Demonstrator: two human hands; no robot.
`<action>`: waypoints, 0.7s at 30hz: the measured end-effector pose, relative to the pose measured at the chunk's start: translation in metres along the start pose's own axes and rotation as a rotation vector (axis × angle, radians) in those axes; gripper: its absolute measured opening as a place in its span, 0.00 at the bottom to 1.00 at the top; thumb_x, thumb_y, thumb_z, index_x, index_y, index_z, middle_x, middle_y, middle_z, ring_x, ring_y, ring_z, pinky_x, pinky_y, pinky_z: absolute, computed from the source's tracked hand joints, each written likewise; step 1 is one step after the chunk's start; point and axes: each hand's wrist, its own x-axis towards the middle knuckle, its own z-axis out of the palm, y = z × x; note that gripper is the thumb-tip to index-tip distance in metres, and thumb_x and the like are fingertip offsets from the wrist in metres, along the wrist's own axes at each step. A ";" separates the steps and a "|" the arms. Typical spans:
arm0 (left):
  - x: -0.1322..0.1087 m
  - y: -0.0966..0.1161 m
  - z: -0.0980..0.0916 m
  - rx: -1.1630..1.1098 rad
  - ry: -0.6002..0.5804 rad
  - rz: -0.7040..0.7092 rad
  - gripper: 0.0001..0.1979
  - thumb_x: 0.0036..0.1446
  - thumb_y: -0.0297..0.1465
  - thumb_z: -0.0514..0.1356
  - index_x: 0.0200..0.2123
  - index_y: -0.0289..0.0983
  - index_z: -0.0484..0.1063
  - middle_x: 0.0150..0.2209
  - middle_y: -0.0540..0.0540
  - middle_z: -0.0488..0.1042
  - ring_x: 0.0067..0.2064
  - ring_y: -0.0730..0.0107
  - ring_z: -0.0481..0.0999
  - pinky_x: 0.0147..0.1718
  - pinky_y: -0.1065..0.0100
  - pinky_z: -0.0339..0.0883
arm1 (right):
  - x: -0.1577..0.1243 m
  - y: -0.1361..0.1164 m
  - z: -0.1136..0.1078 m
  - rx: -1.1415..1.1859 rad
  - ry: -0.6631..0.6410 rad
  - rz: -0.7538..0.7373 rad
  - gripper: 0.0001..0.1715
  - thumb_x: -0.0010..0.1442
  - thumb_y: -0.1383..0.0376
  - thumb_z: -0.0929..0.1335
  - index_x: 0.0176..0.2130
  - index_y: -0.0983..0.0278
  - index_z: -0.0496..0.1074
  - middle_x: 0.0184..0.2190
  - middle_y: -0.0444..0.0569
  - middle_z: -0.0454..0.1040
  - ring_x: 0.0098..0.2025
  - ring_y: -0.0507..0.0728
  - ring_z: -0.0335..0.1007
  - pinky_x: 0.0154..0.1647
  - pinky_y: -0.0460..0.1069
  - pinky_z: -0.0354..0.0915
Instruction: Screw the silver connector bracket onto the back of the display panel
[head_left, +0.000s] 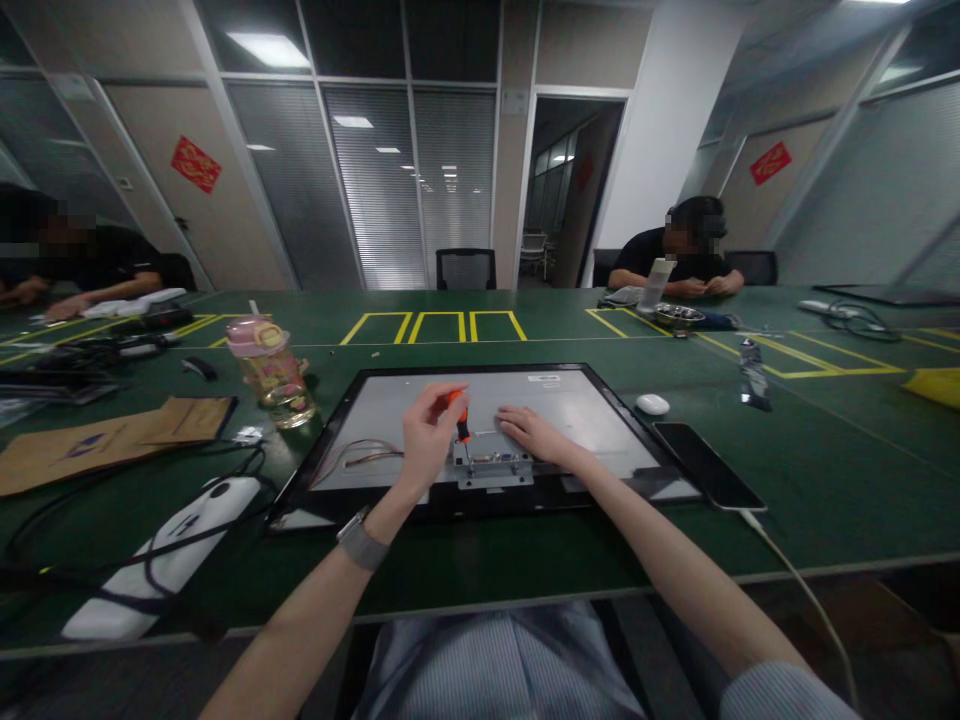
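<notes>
A flat monitor panel lies face down on the green table, its grey metal back up. My left hand is closed round an orange-handled screwdriver, held upright with its tip on the small metal connector bracket near the panel's front edge. My right hand lies flat, fingers stretched out, on the panel just right of the bracket. A thin bundle of coloured wires runs across the panel to the left of my left hand.
A pink-lidded bottle, brown paper bags and a white power strip with black cables lie to the left. A black phone on a white cable and a white earbud case lie to the right. Two people sit across the table.
</notes>
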 end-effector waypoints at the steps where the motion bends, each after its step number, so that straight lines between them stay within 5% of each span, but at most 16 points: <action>1: 0.001 -0.001 0.000 0.030 0.016 0.024 0.08 0.54 0.34 0.63 0.36 0.37 0.76 0.33 0.48 0.70 0.33 0.73 0.72 0.34 0.71 0.68 | 0.000 -0.001 0.000 0.001 -0.003 0.003 0.27 0.66 0.56 0.55 0.56 0.64 0.68 0.60 0.57 0.64 0.63 0.62 0.56 0.63 0.62 0.48; 8: 0.002 -0.002 -0.001 -0.098 -0.064 -0.013 0.14 0.62 0.35 0.52 0.40 0.36 0.75 0.41 0.42 0.72 0.42 0.66 0.74 0.43 0.65 0.69 | 0.000 -0.003 -0.002 -0.003 -0.006 0.005 0.27 0.66 0.57 0.55 0.56 0.65 0.67 0.59 0.58 0.64 0.63 0.62 0.56 0.63 0.62 0.48; 16: 0.001 -0.001 -0.001 0.081 -0.041 0.026 0.10 0.54 0.32 0.61 0.41 0.40 0.77 0.35 0.47 0.67 0.36 0.72 0.69 0.38 0.70 0.66 | -0.001 -0.003 -0.001 0.020 0.013 0.003 0.27 0.66 0.55 0.56 0.56 0.64 0.68 0.60 0.57 0.64 0.62 0.62 0.57 0.63 0.63 0.48; 21: 0.004 -0.002 -0.002 -0.043 -0.110 -0.030 0.15 0.62 0.32 0.51 0.47 0.38 0.73 0.42 0.43 0.71 0.40 0.68 0.72 0.41 0.65 0.68 | -0.001 -0.002 -0.001 0.025 0.016 0.012 0.27 0.66 0.55 0.55 0.55 0.63 0.69 0.59 0.55 0.65 0.62 0.62 0.57 0.63 0.62 0.48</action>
